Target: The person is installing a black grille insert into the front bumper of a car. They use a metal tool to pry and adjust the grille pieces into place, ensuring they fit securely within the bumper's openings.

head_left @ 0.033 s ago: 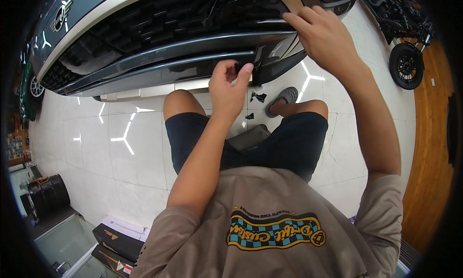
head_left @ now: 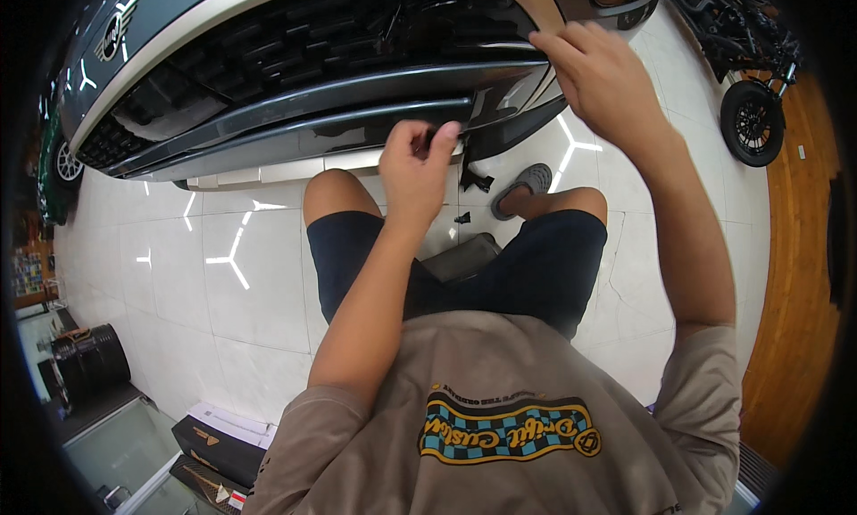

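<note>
The front bumper (head_left: 295,131) of a dark grey car is in front of my knees, below a black patterned grille (head_left: 330,33) edged in beige trim. My left hand (head_left: 418,171) is at the bumper's lower lip, fingers curled and thumb stretched alongside. A dark patch shows inside the curl, too unclear to name. Higher up and to the right, beside the grille's corner, my right hand (head_left: 603,73) has its fingers bent and drawn together; what they hold, if anything, is hidden. A glossy black panel (head_left: 509,95) lies between the two hands.
Crumpled black scraps (head_left: 476,181) lie on the white tiled floor near my grey clog (head_left: 534,179). A dark grey low seat (head_left: 460,256) is between my legs. A motorcycle wheel (head_left: 752,122) is at the right; a black drum (head_left: 89,363) and black box (head_left: 223,451) are at the left.
My left hand has shifted slightly left and down along the bumper lip. My right hand has dropped a little and moved slightly right, fingers still drawn together.
</note>
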`<state>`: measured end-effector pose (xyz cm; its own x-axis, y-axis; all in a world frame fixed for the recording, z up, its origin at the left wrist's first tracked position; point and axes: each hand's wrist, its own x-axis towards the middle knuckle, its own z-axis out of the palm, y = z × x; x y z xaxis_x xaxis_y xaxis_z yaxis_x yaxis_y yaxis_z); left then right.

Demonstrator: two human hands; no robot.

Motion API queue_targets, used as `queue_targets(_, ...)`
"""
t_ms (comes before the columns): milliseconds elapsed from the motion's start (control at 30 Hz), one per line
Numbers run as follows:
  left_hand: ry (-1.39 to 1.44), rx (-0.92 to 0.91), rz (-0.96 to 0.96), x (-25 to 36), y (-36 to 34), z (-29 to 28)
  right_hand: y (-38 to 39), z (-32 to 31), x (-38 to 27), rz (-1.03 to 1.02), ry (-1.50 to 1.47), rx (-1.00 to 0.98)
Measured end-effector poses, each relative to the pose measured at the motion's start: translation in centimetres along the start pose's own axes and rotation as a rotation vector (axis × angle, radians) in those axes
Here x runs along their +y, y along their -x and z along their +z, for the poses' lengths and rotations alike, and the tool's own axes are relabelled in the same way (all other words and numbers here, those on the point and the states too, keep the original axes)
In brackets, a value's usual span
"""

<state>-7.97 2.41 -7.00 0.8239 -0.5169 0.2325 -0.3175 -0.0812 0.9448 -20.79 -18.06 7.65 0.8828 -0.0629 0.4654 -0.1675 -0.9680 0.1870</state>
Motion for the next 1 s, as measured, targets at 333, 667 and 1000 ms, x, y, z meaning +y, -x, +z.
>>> queue_targets(333,0.198,-0.106,-0.333,1.2,2.6,-12.4,7.6,5.5,-16.7,1.067,-1.567,0.039)
queue_targets(667,0.003,-0.541,-0.038,1.6,7.6,-0.3,12.2,8.8,-16.1,1.256,-1.580,0.147)
queue_targets(1000,-0.435,-0.102,0.591,5.8,-2.3,-5.0,14.5,7.5,-16.0,1.228,-1.416,0.112)
